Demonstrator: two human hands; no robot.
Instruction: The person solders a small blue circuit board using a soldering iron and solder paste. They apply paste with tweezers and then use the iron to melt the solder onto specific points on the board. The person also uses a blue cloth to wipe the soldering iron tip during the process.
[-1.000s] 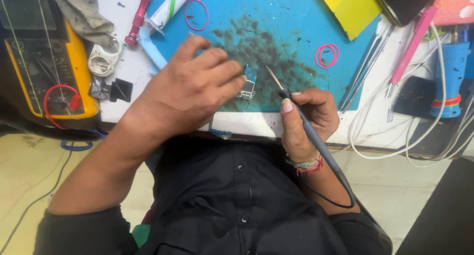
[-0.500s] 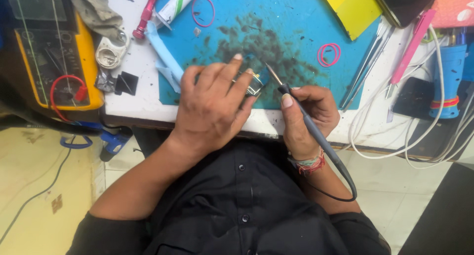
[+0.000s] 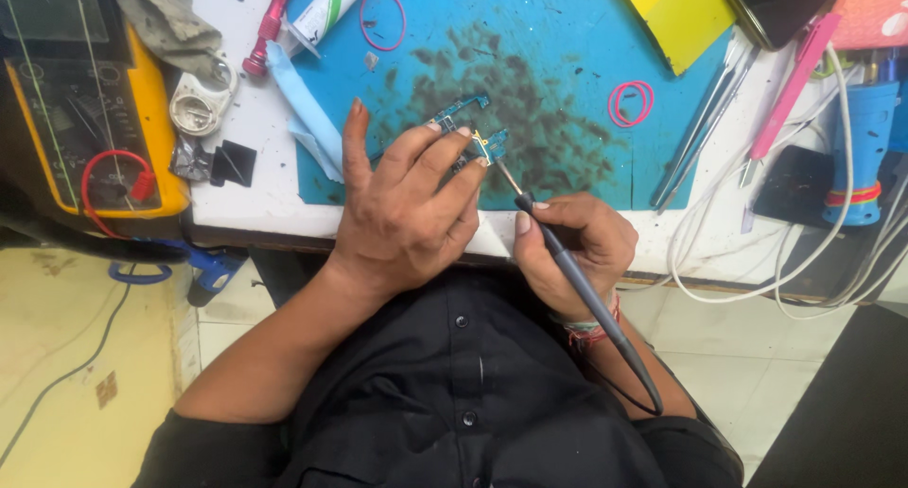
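A small blue circuit board (image 3: 470,129) lies on a stained blue work mat (image 3: 549,62). My left hand (image 3: 402,209) presses its fingertips down on the board and covers part of it. My right hand (image 3: 572,247) grips a dark soldering iron (image 3: 567,280) like a pen. The iron's thin metal tip touches the board's right end. Its cable runs back over my black shirt.
A yellow multimeter (image 3: 85,110) with a red lead sits at the left. A red screwdriver (image 3: 265,25), a white tube (image 3: 326,10), pink rubber bands (image 3: 631,102), tweezers (image 3: 705,129), white cables (image 3: 757,270) and a blue holder (image 3: 861,148) surround the mat.
My left hand has spread its fingers, uncovering more of the board. The view has shifted slightly. The soldering iron stays at the board's right end.
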